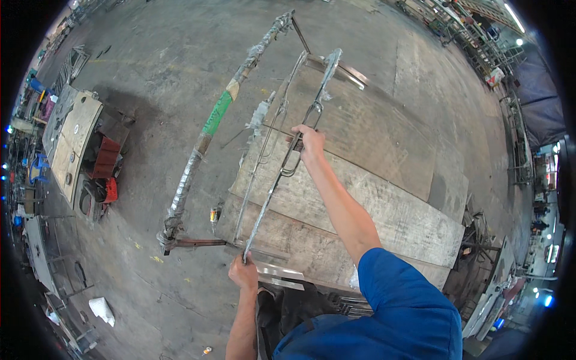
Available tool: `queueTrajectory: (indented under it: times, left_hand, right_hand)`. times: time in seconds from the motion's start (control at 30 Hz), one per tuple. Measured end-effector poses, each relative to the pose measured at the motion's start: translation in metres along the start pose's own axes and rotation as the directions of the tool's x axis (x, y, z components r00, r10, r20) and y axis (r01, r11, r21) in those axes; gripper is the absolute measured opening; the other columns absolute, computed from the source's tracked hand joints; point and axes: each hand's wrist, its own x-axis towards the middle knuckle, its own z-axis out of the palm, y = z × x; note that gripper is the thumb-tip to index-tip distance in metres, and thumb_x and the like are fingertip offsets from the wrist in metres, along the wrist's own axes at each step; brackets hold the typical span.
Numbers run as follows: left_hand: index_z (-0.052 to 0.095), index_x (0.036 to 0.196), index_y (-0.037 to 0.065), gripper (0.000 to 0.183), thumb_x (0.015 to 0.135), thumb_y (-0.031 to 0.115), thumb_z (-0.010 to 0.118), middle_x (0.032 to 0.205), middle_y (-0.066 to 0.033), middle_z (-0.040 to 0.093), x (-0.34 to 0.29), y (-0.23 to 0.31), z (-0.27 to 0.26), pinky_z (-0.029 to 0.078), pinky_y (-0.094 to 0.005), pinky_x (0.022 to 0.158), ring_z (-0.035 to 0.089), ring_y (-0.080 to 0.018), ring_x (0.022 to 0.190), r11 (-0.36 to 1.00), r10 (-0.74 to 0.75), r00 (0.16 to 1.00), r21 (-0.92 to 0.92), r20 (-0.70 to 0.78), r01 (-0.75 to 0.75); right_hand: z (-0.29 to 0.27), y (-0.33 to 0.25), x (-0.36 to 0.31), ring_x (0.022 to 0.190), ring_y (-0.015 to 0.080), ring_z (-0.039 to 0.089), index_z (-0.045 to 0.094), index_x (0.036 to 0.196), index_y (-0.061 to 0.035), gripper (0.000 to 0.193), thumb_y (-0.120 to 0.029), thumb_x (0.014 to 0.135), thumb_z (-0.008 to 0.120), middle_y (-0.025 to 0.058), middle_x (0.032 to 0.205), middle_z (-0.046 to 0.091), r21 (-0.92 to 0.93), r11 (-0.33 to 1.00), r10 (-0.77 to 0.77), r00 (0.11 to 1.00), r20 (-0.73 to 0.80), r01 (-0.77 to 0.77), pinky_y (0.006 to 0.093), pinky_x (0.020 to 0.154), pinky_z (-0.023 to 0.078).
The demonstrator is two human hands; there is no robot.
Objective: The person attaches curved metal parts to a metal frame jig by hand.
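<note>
A long metal bar with elongated loops along its middle is held slantwise over the wooden worktable. My left hand is closed round its near end. Farther up, by the loops, my right hand grips the same bar. Clear plastic wrap clings to the bar's far end. A second, similar looped metal bar stands or lies just left of it, along the table's left edge. Beyond that runs a padded rail, wrapped in plastic with a green taped section, joined to the table by metal arms.
A small bottle is near the table's left side. At the left stands a work cart with a red bin below. White cloth or paper lies lower left. Metal racks line the right side.
</note>
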Motion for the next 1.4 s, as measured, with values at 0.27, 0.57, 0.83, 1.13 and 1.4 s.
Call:
queueTrajectory:
  times: [0.27,0.57,0.83,1.13,1.4]
  left_hand:
    - [0.075,0.091,0.006,0.018,0.082,0.022,0.08,0.081,-0.0184,0.071,0.009,-0.018,0.034,0.051,-0.0509,0.064,0.068,-0.0419,0.074,0.998,-0.061,0.997,-0.006,0.044,0.061]
    - [0.072,0.097,0.005,0.021,0.085,0.021,0.079,0.085,-0.0181,0.071,0.021,0.011,0.025,0.051,-0.0513,0.067,0.068,-0.042,0.078,0.995,-0.093,0.987,0.03,0.132,0.09]
    - [0.073,0.089,0.002,0.017,0.083,0.017,0.079,0.08,-0.0206,0.069,0.02,0.029,0.024,0.051,-0.052,0.065,0.067,-0.0444,0.074,0.993,-0.111,0.989,-0.035,0.097,0.115]
    - [0.074,0.092,0.001,0.015,0.084,0.013,0.078,0.082,-0.0202,0.071,0.028,0.028,0.032,0.05,-0.0506,0.067,0.067,-0.0432,0.075,0.986,-0.122,0.984,-0.1,0.129,0.136]
    - [0.072,0.091,0.001,0.016,0.083,0.013,0.079,0.084,-0.0211,0.07,0.035,0.035,0.03,0.05,-0.0508,0.067,0.067,-0.0442,0.076,0.988,-0.137,0.979,-0.053,0.149,0.146]
  right_hand:
    - [0.021,0.028,0.027,0.062,0.0322,0.07,0.058,0.094,0.0039,0.02,0.001,0.079,0.071,0.0151,0.083,0.066,-0.1,0.994,-0.039,0.999,-0.006,0.038,0.0435,0.053,0.059]
    - [0.038,0.032,0.049,0.052,0.027,0.066,0.06,0.093,0.006,0.023,0.006,0.073,0.072,0.0143,0.074,0.067,-0.093,0.996,-0.009,0.998,-0.06,0.003,0.039,0.043,0.051]
    - [0.035,0.039,0.066,0.059,0.0264,0.068,0.06,0.095,0.003,0.028,0.005,0.071,0.075,0.0136,0.08,0.068,-0.157,0.986,-0.074,0.995,-0.062,0.063,0.0413,0.049,0.054]
    - [0.036,0.038,0.077,0.063,0.0188,0.061,0.066,0.087,0.0026,0.029,-0.002,0.063,0.081,0.008,0.076,0.066,-0.401,0.915,-0.113,0.985,-0.132,0.051,0.0371,0.056,0.049]
    - [0.023,0.043,0.095,0.081,0.0285,0.072,0.072,0.097,0.0055,0.047,-0.02,0.059,0.086,0.0186,0.093,0.075,-0.536,0.842,-0.122,0.989,-0.083,0.059,0.0395,0.073,0.056]
